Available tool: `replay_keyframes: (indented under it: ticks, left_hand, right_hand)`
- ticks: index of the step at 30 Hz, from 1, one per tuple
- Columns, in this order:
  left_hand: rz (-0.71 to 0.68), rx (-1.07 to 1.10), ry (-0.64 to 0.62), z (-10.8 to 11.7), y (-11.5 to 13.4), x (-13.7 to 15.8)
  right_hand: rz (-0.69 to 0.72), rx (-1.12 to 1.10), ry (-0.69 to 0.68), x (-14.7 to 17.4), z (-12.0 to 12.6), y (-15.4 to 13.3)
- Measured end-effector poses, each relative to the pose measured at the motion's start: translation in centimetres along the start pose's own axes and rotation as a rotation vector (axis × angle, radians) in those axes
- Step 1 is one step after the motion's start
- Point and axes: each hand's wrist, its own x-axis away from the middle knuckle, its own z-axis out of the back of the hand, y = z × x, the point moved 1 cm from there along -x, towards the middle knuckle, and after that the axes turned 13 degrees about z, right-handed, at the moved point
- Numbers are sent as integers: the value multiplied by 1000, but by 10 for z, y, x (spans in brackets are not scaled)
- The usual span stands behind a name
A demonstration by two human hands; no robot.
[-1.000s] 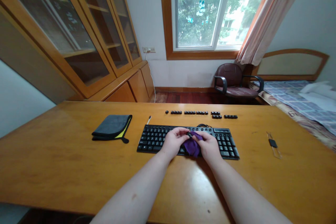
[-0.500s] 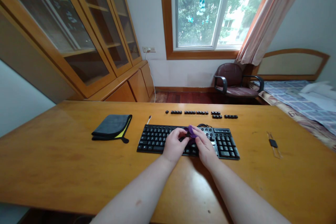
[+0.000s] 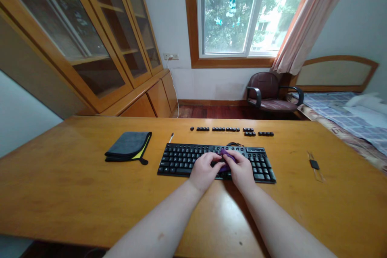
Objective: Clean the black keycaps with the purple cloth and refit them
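A black keyboard [image 3: 177, 160] lies flat on the wooden desk, and both hands are above its middle-right part. My right hand [image 3: 244, 172] is closed on a purple cloth [image 3: 224, 152], bunched between thumb and fingers. My left hand [image 3: 203, 172] is closed beside it, thumb and fingertips pinched at the cloth's left side. Something small and dark, perhaps a keycap, shows between the fingertips, too covered to tell for sure. Behind the keyboard, several loose black keycaps [image 3: 232, 129] stand in short rows.
A folded grey cloth [image 3: 128, 143] with yellow lining lies left of the keyboard. A small white brush or swab with a dark tip [image 3: 171, 137] rests behind the keyboard's left end. To the right is a wire keycap puller [image 3: 314, 164]. A chair [image 3: 267, 92] stands beyond the desk.
My right hand has turned and curled further round the purple cloth, now covering more of it. Both hands have shifted slightly to the right. The keyboard and loose keycaps stay put.
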Motion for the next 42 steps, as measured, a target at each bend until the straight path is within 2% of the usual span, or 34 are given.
replay_keyframes:
  ticks: [2, 4, 9, 12, 16, 21, 26, 30, 33, 39, 42]
  left_hand:
    - [22, 16, 5, -1, -1, 0]
    - [42, 41, 10, -2, -1, 0]
    - [91, 53, 44, -1, -2, -2]
    - [88, 64, 44, 0, -3, -1]
    - [48, 32, 28, -3, -2, 0]
    - [20, 20, 19, -3, -1, 1]
    - [47, 116, 9, -5, -5, -1]
    - [78, 245, 35, -6, -9, -5]
    - [83, 323, 54, -3, -8, -8]
    - [68, 336, 25, 1, -7, -12]
    - [135, 437, -16, -3, -8, -13]
  right_hand:
    - [-76, -14, 37, -1, 2, 2]
    - [-78, -48, 50, -1, 4, 3]
    - [186, -63, -172, 0, 2, 0]
    - [232, -27, -212, 1, -1, -1]
    - [206, 9, -135, 1, -1, -2]
    - [107, 20, -37, -2, 2, -4]
    - [-27, 15, 8, -2, 3, -1]
    - [-119, -57, 109, -2, 4, 2]
    - [-78, -67, 84, -2, 3, 3]
    - [86, 26, -81, 1, -1, 1]
    - [99, 27, -112, 2, -3, 0]
